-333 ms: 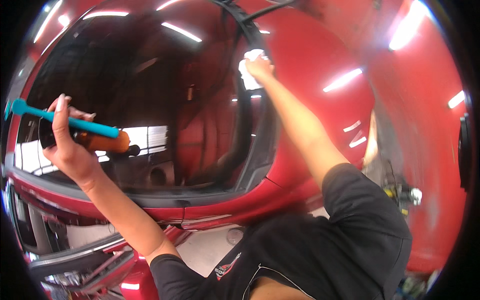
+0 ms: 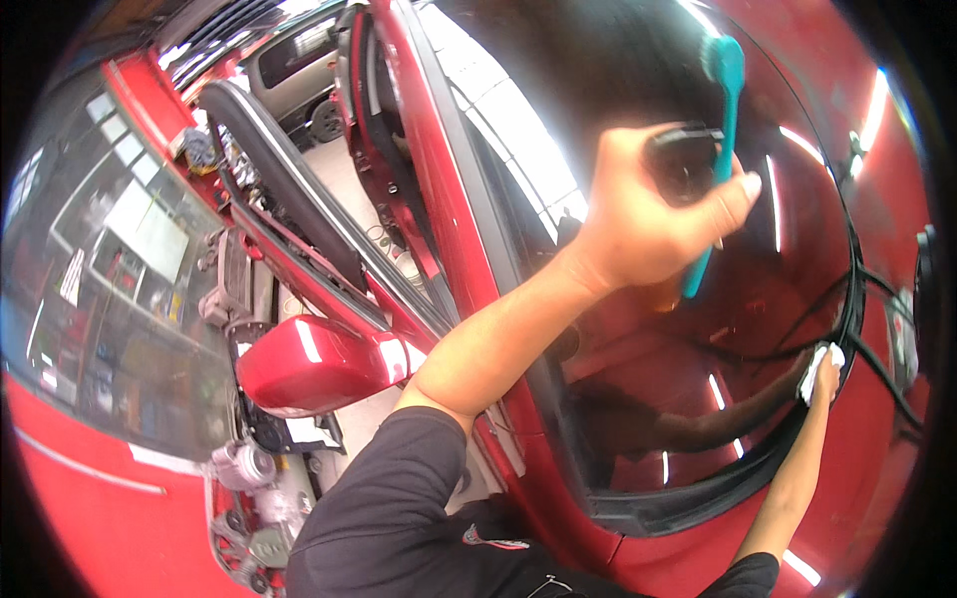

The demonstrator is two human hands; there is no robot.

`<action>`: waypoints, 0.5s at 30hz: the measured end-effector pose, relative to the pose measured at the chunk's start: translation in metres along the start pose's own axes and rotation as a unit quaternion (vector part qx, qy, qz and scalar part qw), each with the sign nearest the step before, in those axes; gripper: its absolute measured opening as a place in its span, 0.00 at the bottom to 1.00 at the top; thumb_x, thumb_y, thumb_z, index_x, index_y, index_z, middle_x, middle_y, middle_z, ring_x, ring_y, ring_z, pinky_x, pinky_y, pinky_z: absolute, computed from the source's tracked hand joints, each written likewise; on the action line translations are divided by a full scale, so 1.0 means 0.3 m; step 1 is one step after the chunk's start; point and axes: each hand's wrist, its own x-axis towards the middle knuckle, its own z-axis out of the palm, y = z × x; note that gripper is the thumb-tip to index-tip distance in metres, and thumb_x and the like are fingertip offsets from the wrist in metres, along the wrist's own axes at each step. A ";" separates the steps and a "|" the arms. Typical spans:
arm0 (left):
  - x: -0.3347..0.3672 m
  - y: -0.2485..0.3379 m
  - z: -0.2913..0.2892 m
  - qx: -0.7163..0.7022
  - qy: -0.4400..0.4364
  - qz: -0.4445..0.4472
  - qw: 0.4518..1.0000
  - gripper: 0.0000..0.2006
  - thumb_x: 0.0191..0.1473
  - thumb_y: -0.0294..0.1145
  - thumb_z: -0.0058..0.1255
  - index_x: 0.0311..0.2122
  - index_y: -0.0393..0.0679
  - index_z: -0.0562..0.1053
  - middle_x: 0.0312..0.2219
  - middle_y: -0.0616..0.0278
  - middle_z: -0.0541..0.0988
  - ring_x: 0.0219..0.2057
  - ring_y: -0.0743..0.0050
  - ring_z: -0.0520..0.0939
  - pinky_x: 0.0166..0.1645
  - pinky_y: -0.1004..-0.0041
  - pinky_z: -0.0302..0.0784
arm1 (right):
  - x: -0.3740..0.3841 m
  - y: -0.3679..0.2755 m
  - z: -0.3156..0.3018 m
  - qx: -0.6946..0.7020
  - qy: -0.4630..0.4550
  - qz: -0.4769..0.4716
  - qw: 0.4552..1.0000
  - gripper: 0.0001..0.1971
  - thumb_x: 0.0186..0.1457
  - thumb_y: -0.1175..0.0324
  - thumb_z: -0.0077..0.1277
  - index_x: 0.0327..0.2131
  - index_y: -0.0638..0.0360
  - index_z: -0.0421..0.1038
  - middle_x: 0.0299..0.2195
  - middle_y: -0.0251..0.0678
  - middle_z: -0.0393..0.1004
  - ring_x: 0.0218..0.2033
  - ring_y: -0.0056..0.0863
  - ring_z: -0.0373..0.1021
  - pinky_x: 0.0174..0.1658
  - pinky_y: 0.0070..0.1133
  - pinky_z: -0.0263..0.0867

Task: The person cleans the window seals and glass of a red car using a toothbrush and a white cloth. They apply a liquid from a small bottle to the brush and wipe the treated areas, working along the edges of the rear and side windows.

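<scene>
My left hand [image 2: 648,214] is raised over the dark windshield [image 2: 658,399] of a red car, its fingers closed round a dark-ended bottle [image 2: 683,164] and a teal brush [image 2: 728,130]. The brush's bristled head points toward the far side, and its handle runs past my thumb. Most of the bottle is behind my hand; the earlier frame shows its amber body. Farther to the right, my right hand [image 2: 829,377] presses a white cloth [image 2: 815,371] against the edge of the glass, beside the black trim and wiper arm [image 2: 877,369].
The red hood [image 2: 877,468] spreads beyond the glass on the right. To the left are the red side mirror [image 2: 314,364] and an open car door [image 2: 289,179]. Machine parts [image 2: 264,498] stand on the floor near a red wall [image 2: 100,508] with a window [image 2: 110,289].
My view has swung left, bringing the mirror, open door and window wall into sight. In the picture, both hands lie farther right. The left still holds bottle and brush, the right the cloth.
</scene>
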 end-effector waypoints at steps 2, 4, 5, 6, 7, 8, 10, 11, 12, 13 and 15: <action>-0.013 -0.023 0.014 0.045 0.037 0.041 0.997 0.08 0.51 0.31 0.58 0.28 0.36 0.75 0.16 0.68 0.75 0.18 0.83 0.76 0.24 0.80 0.72 | 0.083 0.002 0.033 -0.021 -0.008 0.014 1.000 0.45 0.50 0.31 0.29 0.56 0.62 0.61 0.53 0.51 0.66 0.57 0.47 0.60 0.58 0.40 0.53; 0.000 -0.021 0.023 0.037 0.023 0.048 0.998 0.08 0.50 0.30 0.58 0.27 0.36 0.75 0.16 0.67 0.75 0.18 0.83 0.76 0.24 0.80 0.71 | 0.204 0.050 0.055 -0.043 0.004 0.032 0.999 0.45 0.50 0.30 0.28 0.58 0.60 0.60 0.57 0.50 0.62 0.59 0.48 0.57 0.60 0.40 0.49; 0.009 -0.029 0.032 0.053 0.023 0.053 0.997 0.07 0.50 0.29 0.58 0.26 0.36 0.75 0.16 0.67 0.75 0.18 0.84 0.76 0.24 0.80 0.71 | 0.267 0.081 0.040 -0.053 -0.012 0.030 0.998 0.45 0.50 0.30 0.28 0.59 0.59 0.58 0.59 0.49 0.59 0.61 0.48 0.55 0.61 0.39 0.48; 0.008 -0.032 0.031 0.046 0.020 0.059 0.997 0.07 0.49 0.28 0.58 0.25 0.37 0.75 0.16 0.67 0.75 0.19 0.85 0.76 0.24 0.80 0.71 | 0.363 0.173 0.010 -0.006 -0.056 0.004 0.998 0.44 0.51 0.31 0.29 0.59 0.58 0.58 0.59 0.48 0.59 0.61 0.48 0.55 0.61 0.40 0.48; 0.001 -0.025 0.031 0.061 0.024 0.050 0.997 0.07 0.49 0.28 0.58 0.25 0.37 0.75 0.16 0.67 0.75 0.19 0.85 0.75 0.25 0.80 0.71 | 0.315 0.090 0.050 -0.041 -0.024 0.018 0.999 0.42 0.52 0.33 0.29 0.59 0.58 0.58 0.59 0.47 0.60 0.60 0.48 0.55 0.61 0.40 0.49; 0.000 -0.022 0.031 0.063 0.019 0.042 0.997 0.07 0.49 0.28 0.58 0.24 0.37 0.74 0.16 0.67 0.75 0.19 0.85 0.75 0.25 0.80 0.71 | 0.308 0.094 0.049 -0.042 -0.033 0.011 0.999 0.42 0.52 0.34 0.30 0.59 0.60 0.58 0.58 0.48 0.60 0.60 0.48 0.55 0.61 0.39 0.49; 0.006 -0.028 0.030 0.058 0.021 0.055 0.997 0.07 0.48 0.28 0.59 0.24 0.37 0.75 0.16 0.67 0.75 0.19 0.86 0.75 0.25 0.80 0.70 | 0.299 0.142 0.076 -0.002 0.024 0.009 1.000 0.42 0.52 0.34 0.31 0.58 0.62 0.58 0.58 0.48 0.61 0.60 0.47 0.56 0.61 0.39 0.49; 0.013 -0.027 0.028 0.062 0.021 0.061 0.996 0.07 0.48 0.29 0.59 0.24 0.37 0.75 0.16 0.66 0.75 0.19 0.86 0.75 0.25 0.80 0.71 | 0.266 0.137 0.069 0.031 0.008 0.015 0.999 0.42 0.51 0.34 0.32 0.57 0.61 0.61 0.55 0.46 0.64 0.57 0.44 0.59 0.57 0.37 0.53; 0.019 -0.023 0.025 0.062 0.019 0.066 0.996 0.07 0.48 0.29 0.59 0.24 0.37 0.75 0.16 0.66 0.76 0.19 0.86 0.75 0.25 0.80 0.71 | 0.237 0.129 0.054 0.062 -0.004 0.029 0.998 0.41 0.51 0.33 0.34 0.55 0.60 0.64 0.52 0.44 0.68 0.53 0.42 0.63 0.52 0.36 0.58; 0.027 -0.037 0.040 0.027 0.027 0.064 0.997 0.08 0.47 0.30 0.60 0.24 0.37 0.75 0.17 0.66 0.76 0.20 0.85 0.76 0.25 0.79 0.71 | 0.192 0.129 0.010 0.089 -0.010 0.047 0.995 0.41 0.50 0.32 0.35 0.53 0.59 0.66 0.49 0.42 0.71 0.49 0.39 0.67 0.48 0.34 0.63; 0.031 -0.056 0.005 0.094 0.008 0.088 0.992 0.08 0.50 0.32 0.59 0.28 0.39 0.76 0.22 0.66 0.78 0.23 0.85 0.77 0.29 0.78 0.73 | 0.055 0.068 -0.013 0.202 -0.050 0.037 0.977 0.37 0.47 0.33 0.43 0.46 0.56 0.70 0.39 0.37 0.73 0.39 0.32 0.69 0.40 0.30 0.65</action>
